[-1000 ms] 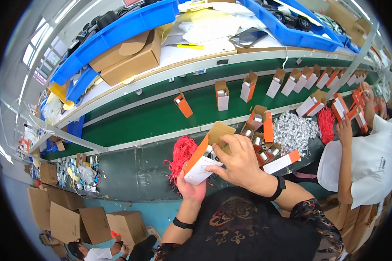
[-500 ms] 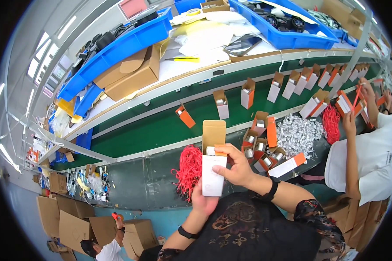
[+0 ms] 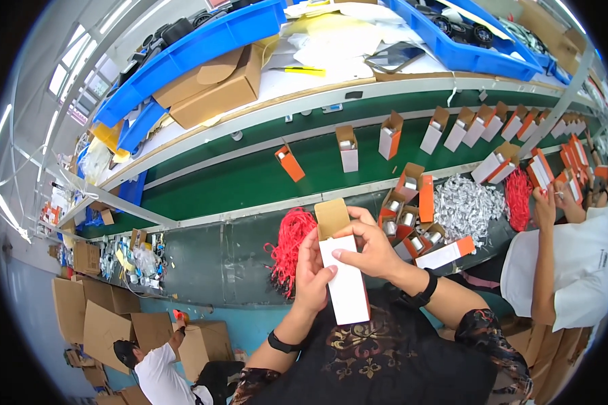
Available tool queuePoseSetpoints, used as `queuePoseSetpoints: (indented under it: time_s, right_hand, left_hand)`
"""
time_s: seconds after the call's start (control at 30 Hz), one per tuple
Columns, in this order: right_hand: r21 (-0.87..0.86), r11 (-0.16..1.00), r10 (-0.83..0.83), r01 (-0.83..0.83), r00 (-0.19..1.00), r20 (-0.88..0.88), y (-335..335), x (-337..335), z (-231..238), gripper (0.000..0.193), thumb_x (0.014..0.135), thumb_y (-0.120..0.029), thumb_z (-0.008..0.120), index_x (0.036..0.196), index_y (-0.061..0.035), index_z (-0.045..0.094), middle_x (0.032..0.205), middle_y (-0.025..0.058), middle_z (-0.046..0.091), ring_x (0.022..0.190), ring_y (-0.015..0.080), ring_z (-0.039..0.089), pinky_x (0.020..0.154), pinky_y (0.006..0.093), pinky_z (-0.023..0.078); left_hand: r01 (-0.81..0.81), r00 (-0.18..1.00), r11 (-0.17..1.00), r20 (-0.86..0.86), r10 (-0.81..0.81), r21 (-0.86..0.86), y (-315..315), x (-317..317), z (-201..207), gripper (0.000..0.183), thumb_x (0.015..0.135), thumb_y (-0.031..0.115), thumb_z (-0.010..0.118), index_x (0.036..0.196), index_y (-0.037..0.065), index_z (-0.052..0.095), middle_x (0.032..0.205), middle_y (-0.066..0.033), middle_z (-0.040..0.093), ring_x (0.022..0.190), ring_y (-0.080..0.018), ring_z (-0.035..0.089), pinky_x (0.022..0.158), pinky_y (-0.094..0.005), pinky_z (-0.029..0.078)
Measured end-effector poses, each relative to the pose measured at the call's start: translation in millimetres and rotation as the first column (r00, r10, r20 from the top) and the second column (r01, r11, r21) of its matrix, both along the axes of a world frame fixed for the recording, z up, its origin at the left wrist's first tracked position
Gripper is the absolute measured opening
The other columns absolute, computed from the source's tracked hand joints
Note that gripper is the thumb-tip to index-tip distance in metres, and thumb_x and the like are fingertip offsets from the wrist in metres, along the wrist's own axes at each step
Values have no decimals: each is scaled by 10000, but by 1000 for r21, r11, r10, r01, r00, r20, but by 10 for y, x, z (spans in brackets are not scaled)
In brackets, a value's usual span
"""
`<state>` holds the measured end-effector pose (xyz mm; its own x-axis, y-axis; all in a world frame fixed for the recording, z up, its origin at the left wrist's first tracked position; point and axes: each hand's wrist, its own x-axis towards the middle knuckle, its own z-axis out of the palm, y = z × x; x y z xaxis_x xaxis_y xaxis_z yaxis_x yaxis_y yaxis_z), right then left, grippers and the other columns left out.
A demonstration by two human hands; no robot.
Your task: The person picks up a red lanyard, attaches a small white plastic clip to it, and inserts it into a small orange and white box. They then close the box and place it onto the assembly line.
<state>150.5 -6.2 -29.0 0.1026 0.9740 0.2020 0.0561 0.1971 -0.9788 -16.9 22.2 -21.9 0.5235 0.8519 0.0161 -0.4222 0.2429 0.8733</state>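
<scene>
Between both hands: white carton (image 3: 346, 283), brown flap open.

Carton (image 3: 345, 283) now upright and lower, close to the chest, white face showing instead of tilted with the orange side up. Brown flap (image 3: 332, 217) standing open on top. Left hand (image 3: 313, 273) moved up along its side, right hand (image 3: 371, 246) off the top, fingers across the front.

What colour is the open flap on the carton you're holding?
Plain brown cardboard; the carton body is white. Head view shows it best.
</scene>
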Motion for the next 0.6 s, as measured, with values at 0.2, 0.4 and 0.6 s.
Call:
queuePoseSetpoints:
  time_s: [0.2, 0.4, 0.6]
  right_hand:
    - [-14, 996, -91, 90, 977, -193, -35, -67, -18, 202, 811, -181, 799, 922, -27, 730, 1354, 204, 486, 1307, 287, 452, 1065, 403, 382]
    - [89, 995, -38, 52, 987, -158, -94, -21, -7, 230, 858, -193, 771, 973, -1, 721, 1270, 142, 531, 1222, 245, 513, 1021, 358, 414]
    - [221, 965, -135, 142, 990, -48, -215, -102, 121, 350, 842, -244, 796, 1071, 3, 703, 1275, 163, 526, 1176, 258, 551, 984, 355, 454]
  left_hand:
    - [-20, 1000, 998, 12, 19, 66, -115, 14, -73, 809, 733, -58, 502, 1500, 3, 251, 1417, -148, 433, 1338, -260, 444, 1126, -392, 357]
    - [-7, 1000, 999, 21, 7, 34, -15, 96, -26, 706, 782, -15, 563, 1446, 8, 325, 1435, -157, 425, 1338, -253, 442, 1121, -386, 358]
    - [-77, 990, 971, -102, 102, 226, -100, 24, -144, 539, 842, 35, 613, 1354, -1, 445, 1349, -148, 491, 1276, -252, 494, 1111, -388, 362]
